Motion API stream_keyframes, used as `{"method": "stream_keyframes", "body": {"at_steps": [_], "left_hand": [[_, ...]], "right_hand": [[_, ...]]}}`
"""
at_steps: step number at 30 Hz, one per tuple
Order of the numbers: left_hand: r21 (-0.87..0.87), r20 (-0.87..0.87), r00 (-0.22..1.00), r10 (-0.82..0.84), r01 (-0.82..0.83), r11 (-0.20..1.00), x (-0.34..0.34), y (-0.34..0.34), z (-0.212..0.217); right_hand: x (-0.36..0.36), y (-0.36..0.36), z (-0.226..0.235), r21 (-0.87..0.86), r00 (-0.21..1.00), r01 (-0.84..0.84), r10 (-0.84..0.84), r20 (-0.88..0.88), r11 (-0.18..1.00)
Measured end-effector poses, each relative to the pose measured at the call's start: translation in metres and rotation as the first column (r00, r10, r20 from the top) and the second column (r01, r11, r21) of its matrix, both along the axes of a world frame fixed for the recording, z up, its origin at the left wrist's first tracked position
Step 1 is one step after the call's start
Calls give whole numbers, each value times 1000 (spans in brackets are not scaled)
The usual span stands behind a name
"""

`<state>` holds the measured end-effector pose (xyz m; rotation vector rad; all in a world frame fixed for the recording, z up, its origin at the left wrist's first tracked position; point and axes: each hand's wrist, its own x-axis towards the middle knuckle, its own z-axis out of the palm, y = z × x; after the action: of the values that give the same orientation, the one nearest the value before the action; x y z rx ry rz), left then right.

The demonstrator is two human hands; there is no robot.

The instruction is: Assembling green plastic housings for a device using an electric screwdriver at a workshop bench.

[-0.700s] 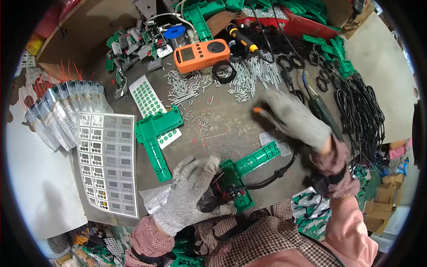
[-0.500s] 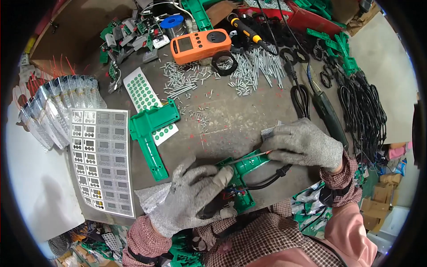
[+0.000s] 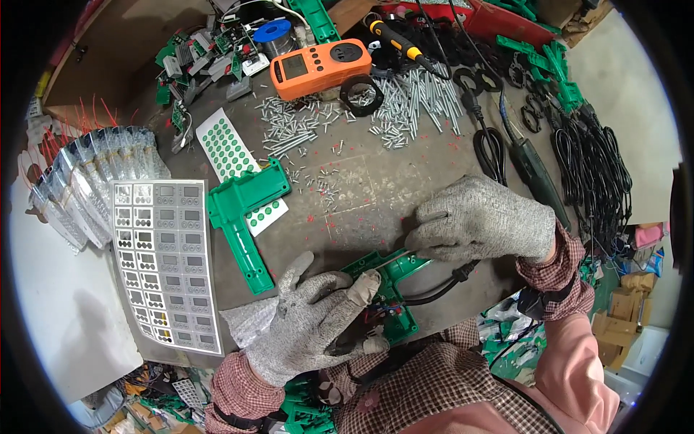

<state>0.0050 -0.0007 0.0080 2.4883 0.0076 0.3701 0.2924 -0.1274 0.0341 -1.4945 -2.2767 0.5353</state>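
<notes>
My gloved left hand [image 3: 307,318] is closed on the left side of a green plastic housing half [image 3: 397,278], steadying it at the table's near edge. Small coloured wires [image 3: 383,307] sit inside its lower part. A black cable [image 3: 441,289] leads out of it to the right. Over the housing's right end, my gloved right hand [image 3: 484,220] has its fingers pinched round a thin pale rod [image 3: 392,257], whose other end lies near my left fingertips. Left of them, another green T-shaped housing half [image 3: 246,210] rests partly on a sheet of round green stickers [image 3: 228,148].
Loose screws [image 3: 296,123] lie beyond my hands, below an orange meter [image 3: 322,69]. A label sheet [image 3: 166,267] and bubble-wrapped parts [image 3: 101,173] are on the left. Bundled black cables [image 3: 596,166] and a dark-handled tool [image 3: 538,177] lie on the right.
My right hand has shifted left and slightly up along the housing, with the thin rod still in its fingers. My left hand stays on the housing.
</notes>
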Motion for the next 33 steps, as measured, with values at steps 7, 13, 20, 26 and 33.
{"method": "stream_keyframes", "body": {"at_steps": [7, 13, 20, 26, 33], "left_hand": [[-27, -11, 1000, 4, -5, 1000, -1, 0, -2], [10, 31, 999, -21, 20, 1000, -1, -1, -7], [4, -133, 975, 176, -177, 984, 0, -1, 5], [38, -15, 1000, 16, -16, 999, 14, 0, 3], [-41, -65, 997, -39, 36, 998, 5, 4, 0]], "right_hand": [[-2, 2, 2, -13, 999, 7, -7, -42, 1000], [-5, 8, -11, -76, 992, 71, -78, -97, 995], [-6, 1, 0, -70, 954, 224, -234, -187, 972], [-10, -41, 7, -169, 975, 178, -197, -101, 969], [-17, -43, -5, -76, 951, 226, -237, -201, 971]]}}
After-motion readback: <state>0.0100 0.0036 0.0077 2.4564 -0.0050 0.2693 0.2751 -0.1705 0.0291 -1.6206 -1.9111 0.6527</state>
